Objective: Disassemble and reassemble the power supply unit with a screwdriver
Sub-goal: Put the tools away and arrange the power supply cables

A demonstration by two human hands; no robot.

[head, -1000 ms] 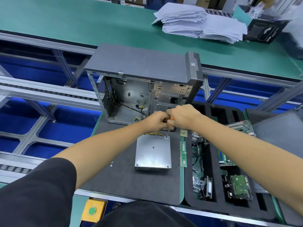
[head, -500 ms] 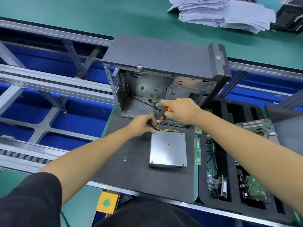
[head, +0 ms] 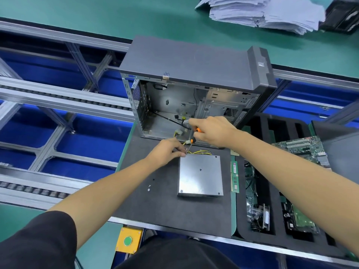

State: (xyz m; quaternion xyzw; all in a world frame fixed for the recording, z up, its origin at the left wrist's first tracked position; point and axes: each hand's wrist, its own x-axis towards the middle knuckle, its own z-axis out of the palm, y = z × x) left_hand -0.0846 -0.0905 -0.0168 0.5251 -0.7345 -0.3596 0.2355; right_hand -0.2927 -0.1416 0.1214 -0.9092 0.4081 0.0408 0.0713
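- Head view: power supply unit (head: 200, 174), a plain metal box, lies flat on the dark foam mat (head: 165, 210) in front of the open computer case (head: 194, 90), its yellow wires (head: 200, 152) trailing from the far edge toward the case.
- Left hand (head: 167, 152) rests at the box's far left corner, fingertips pressed together on something small there; what exactly, I cannot tell.
- Right hand (head: 213, 132) curls round the orange-handled screwdriver (head: 193, 138), tip angled down toward that same corner.
- Loose screws (head: 149, 187) lie on the mat, left of the box.
- Judging by this, a corner screw is being worked: keep the blade upright and seated, steady the box, and keep the wires clear of the tip.
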